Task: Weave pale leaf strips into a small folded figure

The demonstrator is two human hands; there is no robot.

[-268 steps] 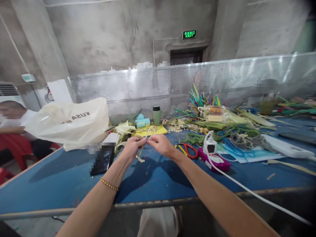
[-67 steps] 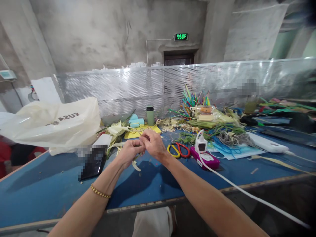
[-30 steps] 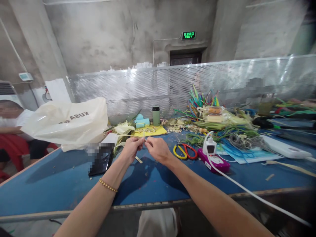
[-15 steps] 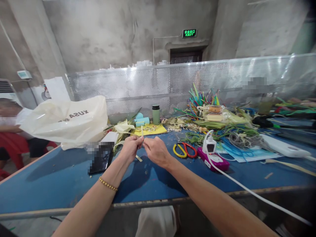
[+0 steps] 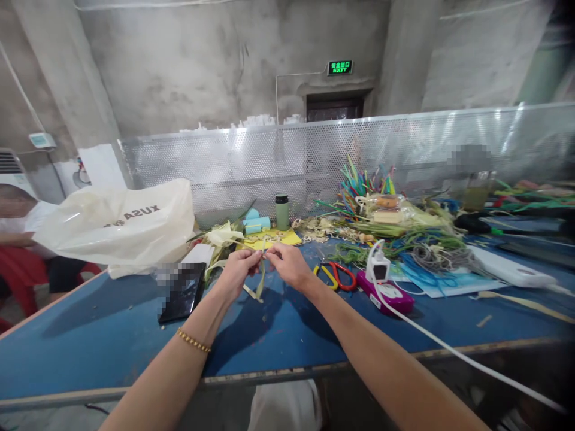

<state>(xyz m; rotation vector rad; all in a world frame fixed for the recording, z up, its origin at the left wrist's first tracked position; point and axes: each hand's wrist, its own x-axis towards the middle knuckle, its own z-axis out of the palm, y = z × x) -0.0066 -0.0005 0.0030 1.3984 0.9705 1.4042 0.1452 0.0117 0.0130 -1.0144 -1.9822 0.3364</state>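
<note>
My left hand (image 5: 239,272) and my right hand (image 5: 290,264) meet above the blue table (image 5: 148,353), fingertips pinched close together. Between them is a pale green strip (image 5: 260,287), like dried husk or leaf; one end hangs below the fingers and a short bit sticks up above. Both hands are closed on it, though the exact grip is too small to make out. Right of my right hand lie scissors (image 5: 344,276) with one yellow and one red handle. Behind the hands, a yellow sheet (image 5: 291,237) bears small pale scraps.
Left stand a white plastic bag (image 5: 112,221) and a dark tablet or phone (image 5: 182,293). Behind are a green bottle (image 5: 282,214) and blue rolls (image 5: 257,225). Right are a purple power strip (image 5: 386,296), its white cable, cord bundles (image 5: 431,257) and a white device (image 5: 507,267). A person (image 5: 40,215) sits far left.
My fingertips have drawn slightly apart, and more of the pale strip now hangs below them. The whole view has shifted slightly.
</note>
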